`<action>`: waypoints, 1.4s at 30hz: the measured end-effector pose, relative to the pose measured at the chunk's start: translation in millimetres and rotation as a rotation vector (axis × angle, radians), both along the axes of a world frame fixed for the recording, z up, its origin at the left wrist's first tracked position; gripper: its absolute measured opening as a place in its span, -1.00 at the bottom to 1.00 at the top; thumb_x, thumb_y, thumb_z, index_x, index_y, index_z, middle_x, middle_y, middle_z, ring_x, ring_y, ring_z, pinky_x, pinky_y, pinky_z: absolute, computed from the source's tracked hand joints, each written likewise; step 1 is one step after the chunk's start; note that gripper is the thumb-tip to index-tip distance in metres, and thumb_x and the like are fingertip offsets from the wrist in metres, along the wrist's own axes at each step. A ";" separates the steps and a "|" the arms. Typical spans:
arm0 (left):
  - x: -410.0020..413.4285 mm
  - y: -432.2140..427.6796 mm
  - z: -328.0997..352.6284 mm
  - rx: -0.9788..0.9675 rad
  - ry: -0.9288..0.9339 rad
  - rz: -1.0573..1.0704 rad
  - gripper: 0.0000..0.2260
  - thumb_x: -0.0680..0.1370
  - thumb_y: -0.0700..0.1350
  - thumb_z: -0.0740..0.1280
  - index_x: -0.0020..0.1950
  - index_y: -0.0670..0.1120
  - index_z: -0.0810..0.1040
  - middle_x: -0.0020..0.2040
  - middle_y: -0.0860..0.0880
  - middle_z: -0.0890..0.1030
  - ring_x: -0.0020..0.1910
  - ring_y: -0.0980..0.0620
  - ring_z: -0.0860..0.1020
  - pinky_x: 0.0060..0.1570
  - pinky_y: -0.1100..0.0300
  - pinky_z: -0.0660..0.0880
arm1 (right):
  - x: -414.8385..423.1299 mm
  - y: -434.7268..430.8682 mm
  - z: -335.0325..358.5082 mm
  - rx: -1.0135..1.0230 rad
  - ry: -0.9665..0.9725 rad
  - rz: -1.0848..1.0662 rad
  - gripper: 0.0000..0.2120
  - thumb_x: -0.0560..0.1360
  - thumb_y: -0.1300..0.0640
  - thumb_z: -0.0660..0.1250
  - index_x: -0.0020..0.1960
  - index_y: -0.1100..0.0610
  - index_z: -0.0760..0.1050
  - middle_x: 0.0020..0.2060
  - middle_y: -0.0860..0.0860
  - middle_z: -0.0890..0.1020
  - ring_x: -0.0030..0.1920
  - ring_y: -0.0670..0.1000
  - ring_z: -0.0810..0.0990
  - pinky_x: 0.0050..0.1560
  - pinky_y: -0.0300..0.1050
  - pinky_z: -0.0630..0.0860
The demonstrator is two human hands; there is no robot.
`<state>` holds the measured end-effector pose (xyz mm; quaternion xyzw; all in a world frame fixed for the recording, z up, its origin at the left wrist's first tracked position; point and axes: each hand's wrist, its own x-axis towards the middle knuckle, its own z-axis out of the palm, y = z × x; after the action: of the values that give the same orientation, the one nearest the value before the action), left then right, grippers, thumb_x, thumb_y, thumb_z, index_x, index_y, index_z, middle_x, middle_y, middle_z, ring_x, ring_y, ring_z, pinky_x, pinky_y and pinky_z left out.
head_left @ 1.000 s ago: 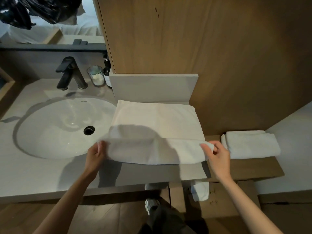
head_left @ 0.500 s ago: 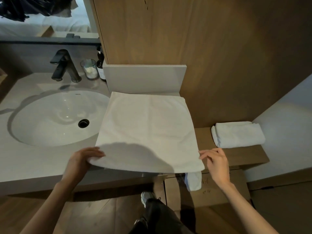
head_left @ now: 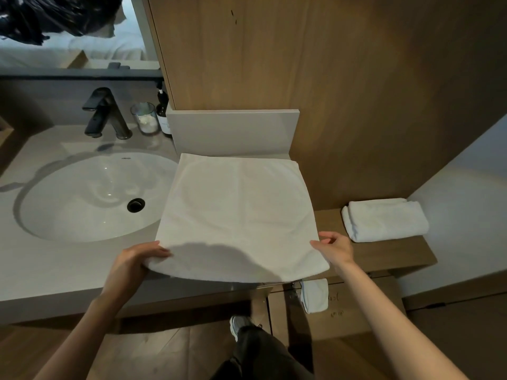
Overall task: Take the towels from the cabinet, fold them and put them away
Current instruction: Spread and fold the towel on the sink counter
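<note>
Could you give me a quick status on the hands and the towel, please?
Left hand grips near-left corner of flat towel on counter. Right hand at near-right corner, grip unclear. Folded towel on shelf to the right, nothing obstructing.

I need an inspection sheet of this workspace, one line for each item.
Surface: grey counter with sink.
Job's things: white towel spread flat on counter; folded towel on wooden shelf; another towel hangs below.
Clutter: faucet, glass, bottle.
Grips: left hand holds towel's near-left corner; right hand touches its right edge.
Cables: nothing seen.
Surroundings: wood panel wall, mirror.
</note>
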<state>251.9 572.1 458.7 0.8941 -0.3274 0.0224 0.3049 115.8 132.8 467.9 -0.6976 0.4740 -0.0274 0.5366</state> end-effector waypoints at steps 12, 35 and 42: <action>0.0 -3.2 0.7 0.008 0.057 0.037 -0.62 0.20 -0.28 0.62 -0.05 -0.01 0.69 0.02 0.20 0.61 0.07 0.09 0.58 0.12 0.10 0.51 | -9.4 5.2 1.8 -0.249 -0.149 0.102 -0.71 0.46 0.26 0.42 0.11 0.02 0.46 -0.12 0.01 0.59 -0.05 0.04 0.60 -0.09 -0.15 0.52; 19.2 -16.0 16.9 -0.210 0.437 0.302 -0.87 0.53 -0.20 0.34 -0.14 -0.03 0.66 -0.25 0.15 0.65 -0.21 0.19 0.57 -0.16 0.26 0.47 | -25.8 -16.6 7.4 -0.201 -0.215 0.538 -0.76 0.55 0.05 0.32 0.21 -0.05 0.55 0.25 -0.02 0.56 0.34 -0.08 0.43 0.36 -0.01 0.38; 44.5 -46.3 22.4 -0.332 0.519 0.524 -0.69 0.61 -0.12 0.26 -0.33 -0.11 0.37 -0.40 -0.02 0.33 -0.35 0.00 0.29 -0.33 0.12 0.23 | 16.8 -4.5 20.3 -0.159 -0.273 0.274 -0.65 0.61 -0.03 0.22 -0.24 0.19 0.45 -0.38 0.03 0.45 -0.31 -0.04 0.41 -0.29 -0.20 0.25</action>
<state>296.4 525.8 481.0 0.8619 0.0074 -0.0747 0.5015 132.6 128.3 488.2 -0.7856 0.2937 -0.0859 0.5378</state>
